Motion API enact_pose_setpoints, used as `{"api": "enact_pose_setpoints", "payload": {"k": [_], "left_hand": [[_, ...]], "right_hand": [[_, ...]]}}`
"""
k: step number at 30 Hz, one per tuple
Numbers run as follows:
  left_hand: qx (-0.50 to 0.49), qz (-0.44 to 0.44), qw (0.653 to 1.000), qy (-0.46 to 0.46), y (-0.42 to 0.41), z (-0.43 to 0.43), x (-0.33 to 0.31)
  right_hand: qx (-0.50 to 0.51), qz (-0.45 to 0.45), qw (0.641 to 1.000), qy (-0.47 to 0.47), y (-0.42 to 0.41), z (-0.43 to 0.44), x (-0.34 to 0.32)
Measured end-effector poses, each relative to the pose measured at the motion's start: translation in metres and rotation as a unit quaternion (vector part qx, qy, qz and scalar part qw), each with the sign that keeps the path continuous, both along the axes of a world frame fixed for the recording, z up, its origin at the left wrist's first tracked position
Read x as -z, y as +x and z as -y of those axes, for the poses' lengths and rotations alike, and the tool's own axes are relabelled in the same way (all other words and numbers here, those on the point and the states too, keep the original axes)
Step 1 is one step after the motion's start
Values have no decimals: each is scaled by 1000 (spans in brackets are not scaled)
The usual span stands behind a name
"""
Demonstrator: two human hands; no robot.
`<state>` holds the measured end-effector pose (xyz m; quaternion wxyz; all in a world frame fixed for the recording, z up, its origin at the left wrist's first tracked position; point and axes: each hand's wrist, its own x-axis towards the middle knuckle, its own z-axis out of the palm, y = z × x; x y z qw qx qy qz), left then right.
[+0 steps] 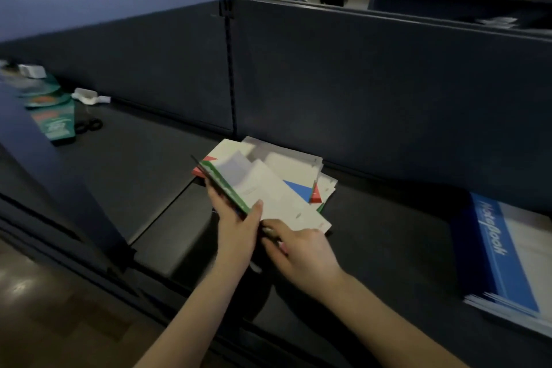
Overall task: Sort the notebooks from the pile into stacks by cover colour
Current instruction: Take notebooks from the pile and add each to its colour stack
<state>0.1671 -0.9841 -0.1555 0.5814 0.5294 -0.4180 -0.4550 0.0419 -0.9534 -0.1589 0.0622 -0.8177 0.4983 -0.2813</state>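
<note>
The left hand (236, 224) is closed around a white notebook with a green edge (268, 191); the thumb is laid on the cover and the fingers are tucked under it. This notebook is held tilted, above the pile. The right hand (298, 245) is seen at 5 o'clock from the left hand, at the near edge of the same notebook. Its fingers are curled, but it cannot be told if anything is pinched, as the picture is blurred there. Everything is set on a big dark shelf (388, 233). A stack of blue notebooks (507, 254) is laid at 3 o'clock from the hands, well apart from them. The pile (298, 161) of mixed notebooks is found at 12 o'clock from the hands, near the back wall. Green packs (53, 119) are seen far off at 10 o'clock, with two small black rings (89, 125) just beside them.
</note>
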Motion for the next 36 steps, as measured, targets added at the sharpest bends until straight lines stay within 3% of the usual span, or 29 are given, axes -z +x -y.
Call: {"api": "enact_pose_setpoints", "payload": {"k": [3, 5, 7, 12, 16, 25, 36], "left_hand": [[-52, -16, 998, 12, -2, 3, 4], [-72, -29, 997, 9, -5, 3, 1], [-80, -38, 996, -3, -10, 2, -5], [-39, -57, 997, -19, -24, -5, -17], [45, -76, 996, -22, -40, -14, -21], [151, -86, 985, -18, -93, -23, -31], [245, -130, 961, 8, -186, -44, -35]], "right_hand": [[-25, -46, 999, -2, -10, -10, 2], [-7, -30, 996, 87, -22, -11, -2], [10, 41, 979, 201, -38, -8, -2], [106, 127, 960, 226, -76, 10, -14], [155, 258, 915, 268, -96, 13, -29], [147, 393, 879, 227, -139, -19, -41], [267, 495, 823, 84, -219, -72, -41]]}}
